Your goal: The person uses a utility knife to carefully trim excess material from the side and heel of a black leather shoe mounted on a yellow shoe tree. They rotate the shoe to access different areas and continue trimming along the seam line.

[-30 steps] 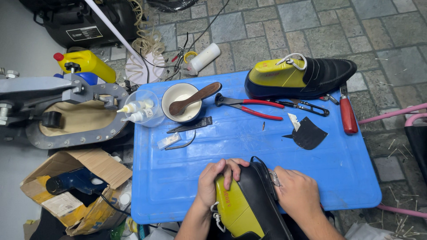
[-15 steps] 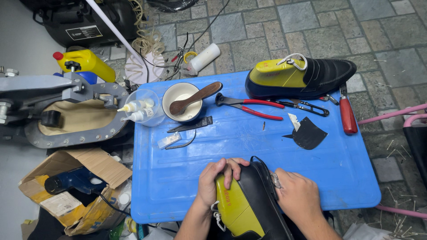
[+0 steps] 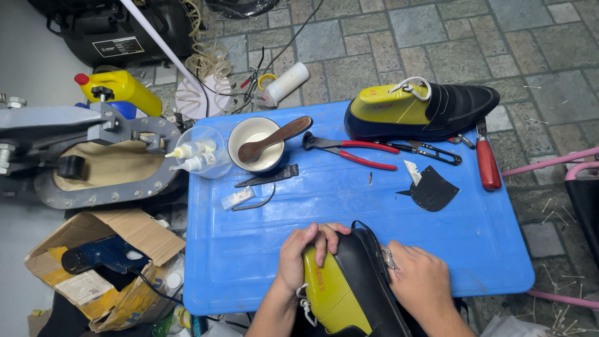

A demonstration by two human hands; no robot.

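Left hand [image 3: 304, 251] grip closed over the toe of the black shoe [image 3: 355, 287] on its yellow last; right hand [image 3: 419, 282] presses its side. Shoe sits at the near edge of the blue worktop [image 3: 349, 206]; red-handled pliers [image 3: 349, 148] lie well apart.

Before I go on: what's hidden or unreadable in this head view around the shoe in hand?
- Black shoe on the yellow last: heel end cut off by the bottom edge.
- Its toe: covered by left hand fingers.
- Right hand: palm side hidden; small metal item at its fingers too small to identify.
- Second shoe: far side unseen.
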